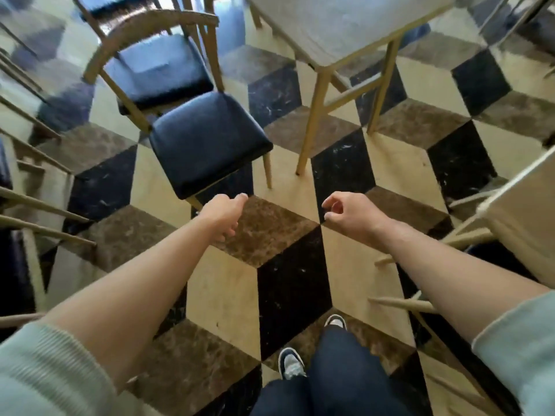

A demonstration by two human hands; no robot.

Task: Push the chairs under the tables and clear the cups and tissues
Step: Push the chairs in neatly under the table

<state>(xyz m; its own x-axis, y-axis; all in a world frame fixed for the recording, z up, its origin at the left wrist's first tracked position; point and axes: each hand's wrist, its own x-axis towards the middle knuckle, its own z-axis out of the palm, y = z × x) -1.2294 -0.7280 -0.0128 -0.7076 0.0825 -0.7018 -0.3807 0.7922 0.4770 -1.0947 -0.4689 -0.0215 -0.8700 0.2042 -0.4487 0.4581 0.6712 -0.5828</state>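
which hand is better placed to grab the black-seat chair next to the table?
Left, probably. The left hand hangs just short of the near corner of the chair, empty. The right hand, also empty, is further off, nearer the table leg.

Beyond the fingers (241, 197), the chair (207, 142) has a black seat and tan frame. Beneath them, the floor (264, 232) shows cream, brown and black cube-patterned tiles.

Head-worn view, steeply down, floorward.
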